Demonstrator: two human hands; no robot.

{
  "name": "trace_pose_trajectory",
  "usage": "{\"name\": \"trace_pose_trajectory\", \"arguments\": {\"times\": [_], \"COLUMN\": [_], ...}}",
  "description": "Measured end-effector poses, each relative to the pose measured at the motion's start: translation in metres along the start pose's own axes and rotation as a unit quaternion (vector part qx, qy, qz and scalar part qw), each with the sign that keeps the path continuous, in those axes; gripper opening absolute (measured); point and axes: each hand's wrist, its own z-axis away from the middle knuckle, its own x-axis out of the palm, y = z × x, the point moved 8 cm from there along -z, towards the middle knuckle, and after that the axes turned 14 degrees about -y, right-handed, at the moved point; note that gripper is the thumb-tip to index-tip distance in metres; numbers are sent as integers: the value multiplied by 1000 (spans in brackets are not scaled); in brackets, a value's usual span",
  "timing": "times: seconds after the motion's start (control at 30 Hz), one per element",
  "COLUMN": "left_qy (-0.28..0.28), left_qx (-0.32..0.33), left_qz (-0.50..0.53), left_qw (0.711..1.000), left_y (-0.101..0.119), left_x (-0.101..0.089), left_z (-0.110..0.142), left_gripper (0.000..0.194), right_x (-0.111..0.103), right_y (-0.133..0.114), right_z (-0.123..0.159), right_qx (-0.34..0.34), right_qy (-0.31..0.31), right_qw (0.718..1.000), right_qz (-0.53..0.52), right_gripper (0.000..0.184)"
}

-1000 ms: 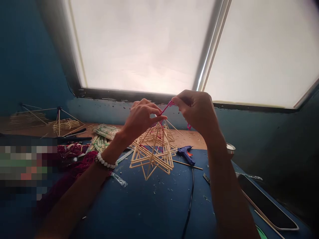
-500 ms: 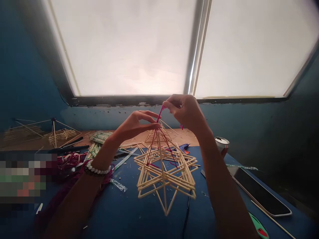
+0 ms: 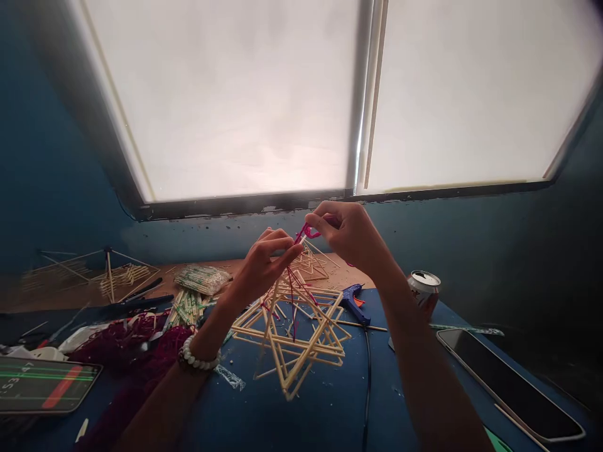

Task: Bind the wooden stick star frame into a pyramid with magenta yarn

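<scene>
A star-shaped frame of thin wooden sticks [image 3: 308, 348] hangs over the blue table top from several strands of magenta yarn [image 3: 292, 295]. The strands gather at the fingertips of my left hand [image 3: 266, 260], which pinches them above the frame. Higher and to the right, my right hand [image 3: 346, 235] is closed on the upper end of the yarn, where a small loop shows between the two hands. A beaded bracelet [image 3: 200, 361] circles my left wrist. Some fingers of my right hand are hidden behind the hand.
Behind the frame lies a blue glue gun [image 3: 354, 302] with its cord running forward. To the right stand a drink can [image 3: 424, 285] and a phone [image 3: 509, 383]. At left are a lit phone [image 3: 47, 386], tangled magenta yarn [image 3: 136, 339] and packs of sticks [image 3: 202, 279].
The stick frame has turned and shifted left. My right hand has lowered toward my left, and the yarn between them has slackened into a loop. The camera view has tilted slightly.
</scene>
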Motion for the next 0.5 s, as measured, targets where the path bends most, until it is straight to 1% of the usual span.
{"name": "trace_pose_trajectory", "arguments": {"times": [0.1, 0.17, 0.23, 0.3, 0.37, 0.43, 0.47, 0.5], "left_qy": [2, -9, -22, -28, -35, -41, -43, -43], "left_qx": [-6, -14, -15, -10, -4, 3, 6, 9], "left_qz": [11, 11, 6, -5, -16, -23, -25, -26], "left_qw": [1000, 1000, 1000, 1000, 999, 999, 999, 999], "left_y": [-3, -6, -7, -7, -7, -6, -6, -5], "left_x": [-4, -5, -7, -9, -10, -12, -13, -14], "left_z": [2, 3, 3, 4, 5, 6, 7, 8], "left_gripper": [35, 35, 36, 36, 34, 33, 34, 35], "right_x": [-3, -6, -16, -31, -50, -73, -85, -94], "right_y": [10, 14, 14, 13, 14, 13, 12, 10], "right_z": [-1, -1, 1, 7, 16, 32, 42, 52], "right_qx": [5, 1, -3, 6, 22, 29, 30, 35], "right_qy": [-30, -42, -16, 47, 136, 244, 301, 344], "right_qw": [999, 997, 997, 996, 988, 968, 952, 938], "right_qz": [-29, -58, -78, -81, -74, -55, -39, -18], "right_gripper": [32, 30, 25, 20, 19, 19, 19, 21]}}
